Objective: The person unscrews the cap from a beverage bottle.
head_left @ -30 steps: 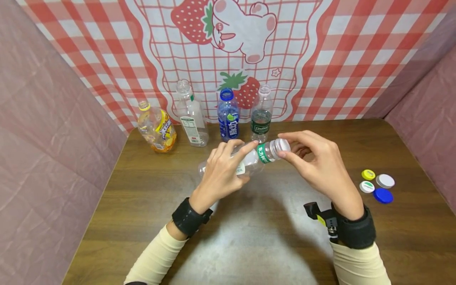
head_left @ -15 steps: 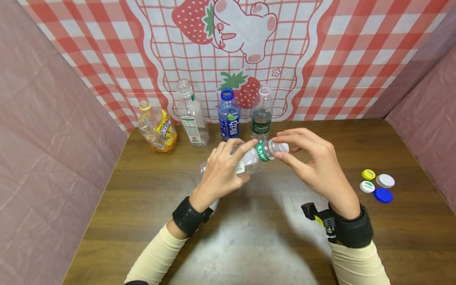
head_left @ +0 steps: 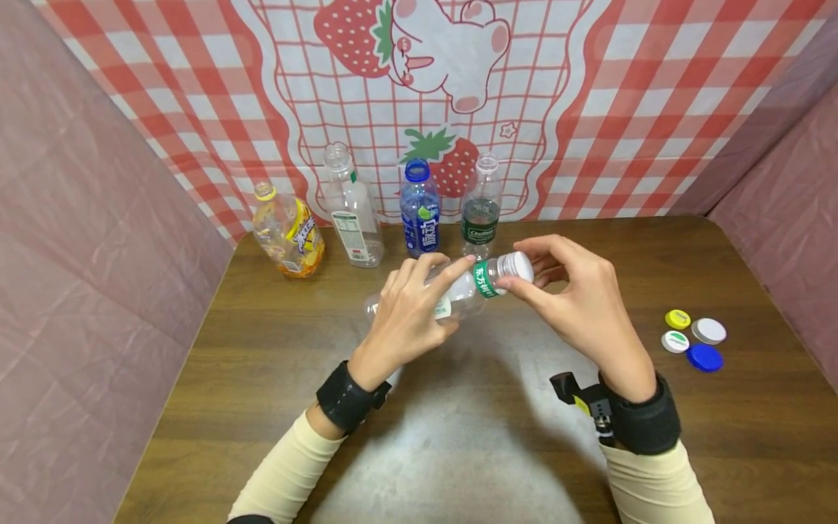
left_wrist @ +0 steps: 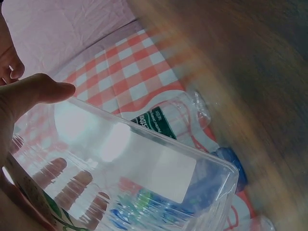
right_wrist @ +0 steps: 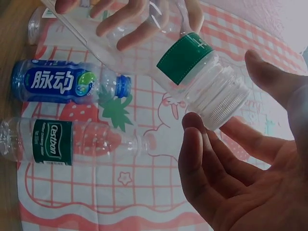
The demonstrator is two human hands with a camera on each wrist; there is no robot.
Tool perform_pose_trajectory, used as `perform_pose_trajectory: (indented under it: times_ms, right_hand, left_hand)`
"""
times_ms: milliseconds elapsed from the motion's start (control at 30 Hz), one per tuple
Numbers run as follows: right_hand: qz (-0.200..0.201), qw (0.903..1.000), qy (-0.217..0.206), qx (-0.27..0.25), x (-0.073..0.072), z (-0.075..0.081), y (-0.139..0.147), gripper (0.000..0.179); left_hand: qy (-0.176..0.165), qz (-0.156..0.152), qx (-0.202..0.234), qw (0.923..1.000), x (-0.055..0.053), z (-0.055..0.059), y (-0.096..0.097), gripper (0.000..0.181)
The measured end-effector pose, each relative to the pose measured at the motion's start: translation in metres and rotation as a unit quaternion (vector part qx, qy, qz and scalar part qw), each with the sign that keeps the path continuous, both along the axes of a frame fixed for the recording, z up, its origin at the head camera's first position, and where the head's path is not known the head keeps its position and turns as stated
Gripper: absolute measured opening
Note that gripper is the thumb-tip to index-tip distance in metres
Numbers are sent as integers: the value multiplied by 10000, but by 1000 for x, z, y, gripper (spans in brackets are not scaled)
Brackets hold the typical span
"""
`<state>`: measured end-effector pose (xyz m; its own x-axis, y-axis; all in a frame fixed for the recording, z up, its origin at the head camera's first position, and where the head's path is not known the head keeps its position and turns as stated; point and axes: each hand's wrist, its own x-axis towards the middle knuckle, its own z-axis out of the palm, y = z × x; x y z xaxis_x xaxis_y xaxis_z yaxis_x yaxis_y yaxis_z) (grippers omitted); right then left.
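My left hand (head_left: 409,309) grips a clear plastic bottle (head_left: 461,291) with a green neck band, tilted on its side above the table with its neck to the right. A white cap (head_left: 520,267) sits at the bottle's mouth. Around that cap curl the fingers of my right hand (head_left: 579,298). In the right wrist view, fingertips (right_wrist: 192,127) touch the ridged cap (right_wrist: 228,103), while the thumb shows slightly apart from it. Through the clear bottle wall (left_wrist: 120,139), the left wrist view shows the left hand's fingers on the far side.
Uncapped bottles stand along the back: an orange-labelled one (head_left: 288,229), a clear one (head_left: 353,211), a blue one (head_left: 420,207) and a green-labelled one (head_left: 481,211). On the right lie a yellow cap (head_left: 677,319), white caps (head_left: 708,331) and a blue cap (head_left: 705,357). A checked cloth (head_left: 655,109) hangs behind.
My right hand's fingers slid back along the cap toward the neck, then shifted round it, showing the cap's white top again. The left hand and its bottle stay nearly still.
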<state>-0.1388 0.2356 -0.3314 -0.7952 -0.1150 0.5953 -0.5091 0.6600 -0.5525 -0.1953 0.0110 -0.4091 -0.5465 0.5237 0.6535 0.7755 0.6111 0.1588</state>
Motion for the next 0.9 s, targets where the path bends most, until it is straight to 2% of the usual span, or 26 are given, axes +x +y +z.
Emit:
perform_pose_trajectory:
  times_ms: [133, 267, 433, 533, 700, 900]
  right_hand:
    - [-246, 9993, -159, -218, 0, 0, -1, 38]
    - [-715, 9957, -524, -280, 2, 0, -2, 37]
    - [-1220, 9847, -1242, -83, 4, 1, -3, 39]
    - [-1382, 9769, -1631, 45, 5, 2, -3, 45]
    - [-1257, 9734, -1917, -65, 5, 3, -3, 50]
    - [-606, 9870, -1485, 67, 4, 1, 2, 38]
  left_hand:
    - [34, 13, -1, 10000, 0, 1, 0, 91]
    - [107, 37, -23, 9999, 1, 1, 1, 91]
    - [255, 56, -150, 9995, 2, 1, 0, 92]
    - [376, 106, -293, 9988, 3, 2, 0, 94]
    - [415, 161, -425, 9981, 2, 1, 0, 96]
    - [251, 131, -335, 9990, 0, -1, -1, 96]
